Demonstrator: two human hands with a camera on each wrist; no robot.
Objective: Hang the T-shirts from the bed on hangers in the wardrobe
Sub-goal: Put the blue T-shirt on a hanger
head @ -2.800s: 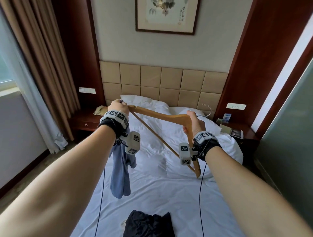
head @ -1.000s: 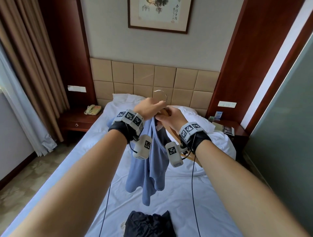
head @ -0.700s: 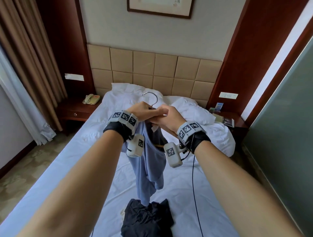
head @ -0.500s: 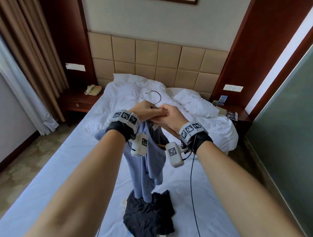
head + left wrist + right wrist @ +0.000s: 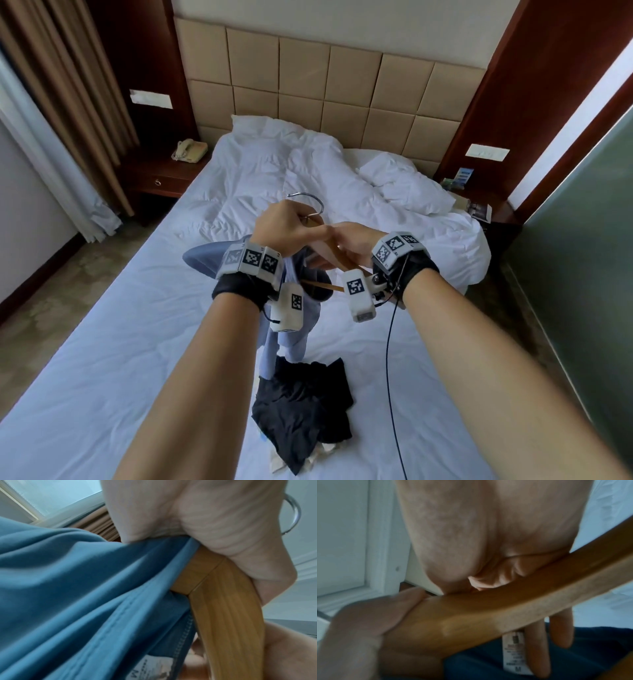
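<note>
A wooden hanger (image 5: 322, 285) with a metal hook (image 5: 309, 201) is held above the bed (image 5: 137, 325). My left hand (image 5: 286, 224) grips its top just under the hook, bunching the collar of a blue T-shirt (image 5: 205, 255) there. The shirt (image 5: 85, 601) drapes over the hanger's left arm and hangs down toward the bed. My right hand (image 5: 352, 245) holds the hanger's bare right arm (image 5: 488, 608), thumb on one side, fingers (image 5: 537, 649) behind it near the shirt's size label (image 5: 517, 655). A crumpled black T-shirt (image 5: 301, 404) lies on the sheet below.
A rumpled white duvet and pillows (image 5: 404, 188) fill the head of the bed. A nightstand with a telephone (image 5: 189, 150) stands at the left by brown curtains (image 5: 68, 102). Another nightstand (image 5: 479, 209) and a glass wall (image 5: 582, 240) are on the right.
The hands came together at the hanger's top and the blue shirt went onto its left arm. Both hands have since sunk lower, and my view has tilted down over the bed.
</note>
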